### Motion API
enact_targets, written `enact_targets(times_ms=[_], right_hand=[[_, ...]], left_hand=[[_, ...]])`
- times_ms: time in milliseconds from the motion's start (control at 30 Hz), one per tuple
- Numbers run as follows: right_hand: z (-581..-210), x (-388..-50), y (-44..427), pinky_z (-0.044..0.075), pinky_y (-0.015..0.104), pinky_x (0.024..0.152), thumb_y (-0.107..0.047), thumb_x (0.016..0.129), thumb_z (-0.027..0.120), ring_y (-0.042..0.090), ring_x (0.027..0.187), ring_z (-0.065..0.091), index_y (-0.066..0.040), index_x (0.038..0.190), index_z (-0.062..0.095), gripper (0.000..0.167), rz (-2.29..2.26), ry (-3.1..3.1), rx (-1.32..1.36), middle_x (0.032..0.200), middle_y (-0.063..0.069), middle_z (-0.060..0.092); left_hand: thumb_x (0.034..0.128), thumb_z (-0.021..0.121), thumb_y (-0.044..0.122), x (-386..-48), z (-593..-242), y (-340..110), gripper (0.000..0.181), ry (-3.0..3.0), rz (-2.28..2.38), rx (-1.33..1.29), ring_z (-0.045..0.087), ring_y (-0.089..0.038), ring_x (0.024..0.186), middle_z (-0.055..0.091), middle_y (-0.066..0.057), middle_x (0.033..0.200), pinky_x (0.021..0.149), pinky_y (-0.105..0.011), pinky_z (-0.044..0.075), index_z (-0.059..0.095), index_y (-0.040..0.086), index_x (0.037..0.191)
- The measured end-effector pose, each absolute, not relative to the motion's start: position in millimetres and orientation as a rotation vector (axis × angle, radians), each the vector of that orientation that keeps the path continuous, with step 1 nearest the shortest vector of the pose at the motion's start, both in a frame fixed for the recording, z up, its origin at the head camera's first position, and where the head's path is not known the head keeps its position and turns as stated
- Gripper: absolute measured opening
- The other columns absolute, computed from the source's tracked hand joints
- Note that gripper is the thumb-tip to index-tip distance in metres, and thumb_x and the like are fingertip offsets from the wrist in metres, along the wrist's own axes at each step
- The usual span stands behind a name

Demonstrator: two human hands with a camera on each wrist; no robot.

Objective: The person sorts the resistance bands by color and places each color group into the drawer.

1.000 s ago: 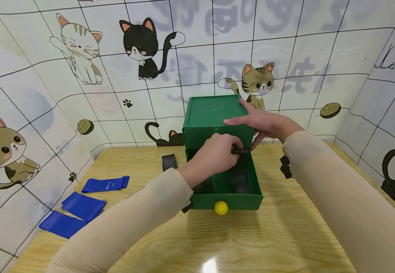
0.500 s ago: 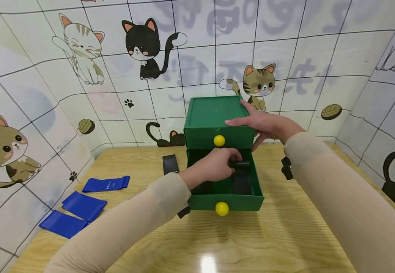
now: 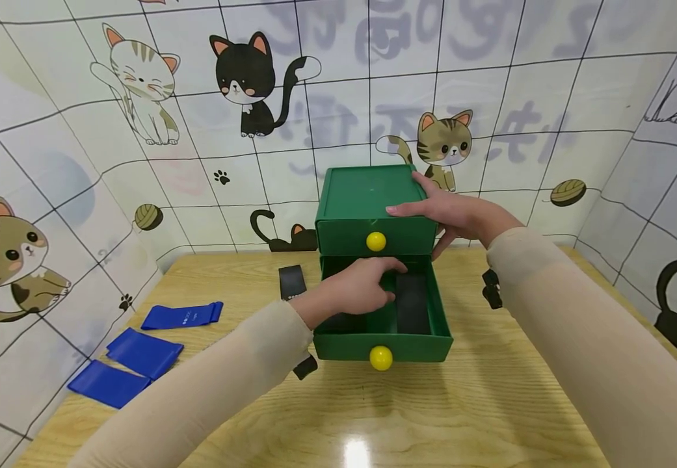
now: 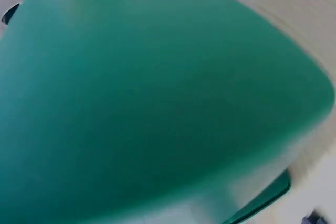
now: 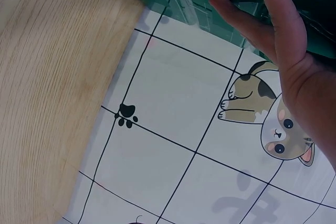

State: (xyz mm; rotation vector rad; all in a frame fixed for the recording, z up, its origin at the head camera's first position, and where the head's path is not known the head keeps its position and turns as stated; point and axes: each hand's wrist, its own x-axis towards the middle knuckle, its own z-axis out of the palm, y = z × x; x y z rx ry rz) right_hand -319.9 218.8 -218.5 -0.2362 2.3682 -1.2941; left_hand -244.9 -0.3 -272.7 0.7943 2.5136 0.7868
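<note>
A green two-drawer box (image 3: 373, 192) stands on the table with its lower drawer (image 3: 414, 348) pulled out. My left hand (image 3: 363, 285) is inside that drawer, thumb and forefinger spread apart with nothing between them. Beside those fingers a flat black strip (image 3: 412, 305) lies along the drawer's right side; another dark piece at the left is partly hidden by the hand. My right hand (image 3: 455, 209) rests on the top and right side of the box, fingers spread; the right wrist view shows the hand (image 5: 286, 35) against the green side. The left wrist view shows mostly the green drawer front (image 4: 157, 98).
Several blue bands (image 3: 181, 316) lie at the table's left. A black folded band (image 3: 292, 282) lies just left of the box. Yellow knobs (image 3: 381, 358) stick out from the drawer fronts. A cat-print sheet (image 3: 344, 117) stands behind the table.
The black roll that my left hand held has been let go and now lies flat as a strip in the drawer. The left hand has moved slightly left; the right hand has stayed on the box.
</note>
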Motion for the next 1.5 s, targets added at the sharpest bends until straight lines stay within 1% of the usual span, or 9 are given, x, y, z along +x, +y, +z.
enact_targets(times_ms=[100,267,400,700,867,1000,1167,1333,1500], right_hand=[[-218.0,-319.9,219.4,0.064,0.06,0.082,-0.061,0.097,0.069,0.056,0.156,0.029,-0.049,0.161,-0.03,0.119,-1.294,2.368,-0.234,0.179,0.016,-0.015],[-218.5,-318.8,220.1,0.064,0.059,0.082,-0.062,0.096,0.07,0.056,0.156,0.029,-0.048,0.162,-0.028,0.119,-1.293,2.375,-0.23,0.179,0.016,-0.014],[-219.8,-317.6,221.4,0.064,0.059,0.082,-0.063,0.096,0.071,0.055,0.156,0.028,-0.047,0.163,-0.028,0.12,-1.298,2.374,-0.23,0.179,0.016,-0.015],[-221.1,-320.1,217.6,0.064,0.058,0.083,-0.065,0.093,0.073,0.054,0.154,0.036,-0.05,0.162,-0.027,0.123,-1.29,2.373,-0.222,0.18,0.017,-0.007],[-218.9,-321.2,214.9,0.065,0.058,0.082,-0.066,0.092,0.074,0.053,0.151,0.04,-0.049,0.162,-0.027,0.124,-1.285,2.389,-0.22,0.18,0.017,-0.006],[-217.5,-320.2,216.2,0.065,0.058,0.082,-0.064,0.093,0.074,0.054,0.149,0.042,-0.049,0.163,-0.026,0.123,-1.299,2.389,-0.215,0.18,0.016,-0.008],[-218.2,-320.5,218.1,0.064,0.059,0.082,-0.063,0.094,0.074,0.054,0.147,0.045,-0.051,0.162,-0.026,0.122,-1.316,2.373,-0.211,0.18,0.017,-0.005],[-220.2,-320.0,218.4,0.064,0.058,0.082,-0.062,0.094,0.074,0.055,0.149,0.042,-0.051,0.162,-0.026,0.121,-1.312,2.365,-0.211,0.18,0.015,-0.009],[-220.7,-320.0,219.4,0.065,0.058,0.081,-0.064,0.093,0.074,0.057,0.151,0.038,-0.05,0.163,-0.025,0.122,-1.303,2.378,-0.219,0.18,0.013,-0.014]], left_hand=[[0.1045,0.058,-0.002,-241.7,-272.4,-2.3,0.045,2.353,0.966,0.684,0.069,-0.022,0.112,0.052,-0.014,0.155,0.103,-0.038,0.06,0.056,0.01,0.148],[0.0996,0.051,-0.014,-236.0,-272.9,-1.7,0.04,2.122,1.161,0.56,0.072,-0.026,0.102,0.048,-0.017,0.15,0.099,-0.041,0.062,0.057,0.006,0.134],[0.0994,0.051,-0.015,-233.9,-272.9,-2.9,0.039,2.078,1.188,0.559,0.071,-0.027,0.104,0.049,-0.016,0.147,0.101,-0.043,0.061,0.055,0.004,0.134],[0.1056,0.061,0.003,-232.1,-247.6,-54.1,0.027,2.06,1.16,0.704,0.075,-0.026,0.11,0.061,-0.019,0.14,0.099,-0.037,0.062,0.059,0.002,0.133],[0.1066,0.062,0.011,-239.6,-229.4,-105.3,0.031,2.128,1.189,0.738,0.076,-0.029,0.109,0.067,-0.024,0.137,0.099,-0.041,0.063,0.059,-0.001,0.135],[0.1087,0.059,0.015,-258.6,-225.5,-142.9,0.029,2.221,1.252,0.661,0.075,-0.034,0.109,0.069,-0.019,0.13,0.1,-0.043,0.062,0.059,0.001,0.134],[0.1093,0.06,0.02,-286.6,-240.5,-171.9,0.027,2.379,1.297,0.487,0.075,-0.025,0.103,0.072,-0.01,0.124,0.095,-0.036,0.063,0.061,0.004,0.131],[0.1077,0.065,0.032,-314.9,-271.9,-185.1,0.038,2.496,1.313,0.333,0.074,-0.017,0.094,0.069,-0.011,0.129,0.081,-0.027,0.06,0.064,0.009,0.137],[0.1071,0.065,0.04,-340.5,-302.5,-184.6,0.046,2.546,1.325,0.204,0.071,-0.025,0.101,0.064,-0.016,0.143,0.08,-0.027,0.058,0.063,0.01,0.142]])
